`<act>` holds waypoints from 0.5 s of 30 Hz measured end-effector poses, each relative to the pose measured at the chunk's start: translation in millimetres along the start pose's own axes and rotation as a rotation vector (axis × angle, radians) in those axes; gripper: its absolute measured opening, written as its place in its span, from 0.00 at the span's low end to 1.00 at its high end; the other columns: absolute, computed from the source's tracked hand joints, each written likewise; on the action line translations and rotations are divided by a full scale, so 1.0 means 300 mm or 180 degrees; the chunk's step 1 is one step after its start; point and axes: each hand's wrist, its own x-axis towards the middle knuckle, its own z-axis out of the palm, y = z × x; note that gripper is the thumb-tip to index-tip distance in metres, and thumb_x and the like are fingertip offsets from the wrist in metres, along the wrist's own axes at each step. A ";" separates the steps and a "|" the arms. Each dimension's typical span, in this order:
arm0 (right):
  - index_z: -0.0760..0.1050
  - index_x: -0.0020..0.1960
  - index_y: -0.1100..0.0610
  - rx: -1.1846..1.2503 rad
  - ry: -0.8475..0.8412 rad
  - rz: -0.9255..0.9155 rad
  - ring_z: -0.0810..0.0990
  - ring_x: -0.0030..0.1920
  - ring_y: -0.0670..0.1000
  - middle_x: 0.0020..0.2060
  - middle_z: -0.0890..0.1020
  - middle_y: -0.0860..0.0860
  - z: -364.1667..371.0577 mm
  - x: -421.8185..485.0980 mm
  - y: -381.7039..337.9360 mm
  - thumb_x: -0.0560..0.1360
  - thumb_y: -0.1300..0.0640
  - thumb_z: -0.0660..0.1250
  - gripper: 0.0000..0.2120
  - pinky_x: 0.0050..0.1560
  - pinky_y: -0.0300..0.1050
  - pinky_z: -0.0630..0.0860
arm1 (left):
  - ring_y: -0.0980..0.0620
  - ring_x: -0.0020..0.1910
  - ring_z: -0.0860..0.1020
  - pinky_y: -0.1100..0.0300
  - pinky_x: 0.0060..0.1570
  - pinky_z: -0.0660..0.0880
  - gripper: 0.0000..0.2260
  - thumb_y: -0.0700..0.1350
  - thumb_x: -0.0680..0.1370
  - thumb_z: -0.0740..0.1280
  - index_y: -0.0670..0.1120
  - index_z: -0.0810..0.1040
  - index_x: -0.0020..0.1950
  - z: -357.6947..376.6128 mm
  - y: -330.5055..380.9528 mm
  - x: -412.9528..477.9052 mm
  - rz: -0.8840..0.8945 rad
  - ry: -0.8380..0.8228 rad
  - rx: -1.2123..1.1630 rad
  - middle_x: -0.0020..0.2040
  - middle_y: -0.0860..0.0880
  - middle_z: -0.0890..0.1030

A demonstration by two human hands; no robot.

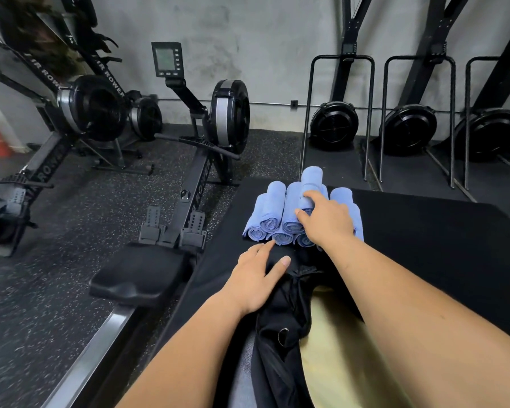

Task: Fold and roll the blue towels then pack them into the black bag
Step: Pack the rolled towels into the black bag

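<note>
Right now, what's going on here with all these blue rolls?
A person is packing towels. A stack of rolled blue towels sits on a black mat. The right hand grips the top roll, while the left hand rests flat on the black bag lying on the near side of the stack. No towel shows in the bag yet.

Your forearms (195, 348) run bare to the wrists, and your left hand (258, 278) and right hand (326, 222) are bare as well, nails cut short. Near you, between the arms, pale yellow clothing (336, 363) shows, with a strip of grey fabric (242, 369) on its left.
</note>
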 end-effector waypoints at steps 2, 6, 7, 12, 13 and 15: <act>0.70 0.70 0.38 0.0134 0.0081 0.0052 0.74 0.60 0.61 0.53 0.80 0.55 0.004 0.011 -0.004 0.81 0.41 0.66 0.19 0.51 0.53 0.75 | 0.49 0.82 0.55 0.54 0.80 0.54 0.33 0.67 0.84 0.57 0.53 0.58 0.85 -0.003 0.002 0.005 -0.0015 0.0018 -0.0026 0.83 0.50 0.61; 0.72 0.64 0.38 0.0410 0.0143 0.0187 0.76 0.56 0.61 0.48 0.79 0.53 0.012 0.026 -0.008 0.80 0.48 0.66 0.14 0.46 0.50 0.74 | 0.49 0.82 0.55 0.52 0.80 0.56 0.33 0.67 0.84 0.57 0.53 0.58 0.85 -0.020 0.020 0.009 0.0042 0.0058 -0.0041 0.83 0.50 0.61; 0.72 0.62 0.38 0.0520 0.0171 0.0213 0.76 0.56 0.61 0.48 0.79 0.52 0.015 0.027 -0.007 0.79 0.49 0.66 0.13 0.45 0.50 0.74 | 0.49 0.82 0.55 0.51 0.80 0.56 0.33 0.67 0.84 0.57 0.53 0.58 0.85 -0.026 0.028 0.009 0.0051 0.0056 -0.0048 0.83 0.50 0.61; 0.75 0.64 0.38 0.1278 0.0468 0.0484 0.79 0.53 0.57 0.48 0.78 0.46 -0.023 0.007 -0.017 0.79 0.51 0.65 0.15 0.47 0.48 0.73 | 0.49 0.81 0.58 0.56 0.78 0.56 0.32 0.67 0.84 0.57 0.51 0.62 0.84 -0.050 0.074 0.021 0.0100 0.0170 -0.0093 0.81 0.51 0.65; 0.76 0.64 0.39 0.1400 0.0503 0.0518 0.79 0.52 0.56 0.45 0.76 0.44 -0.037 -0.007 -0.017 0.79 0.52 0.65 0.15 0.48 0.49 0.75 | 0.50 0.80 0.60 0.58 0.76 0.57 0.31 0.66 0.84 0.58 0.51 0.64 0.83 -0.057 0.089 0.025 0.0112 0.0238 -0.0172 0.80 0.52 0.67; 0.78 0.63 0.40 0.1649 0.0563 0.0479 0.80 0.49 0.52 0.43 0.74 0.40 -0.067 -0.042 -0.006 0.80 0.52 0.65 0.14 0.47 0.47 0.75 | 0.52 0.74 0.68 0.59 0.73 0.62 0.25 0.61 0.85 0.60 0.50 0.70 0.78 -0.078 0.140 0.024 0.0167 0.0410 -0.0419 0.74 0.52 0.73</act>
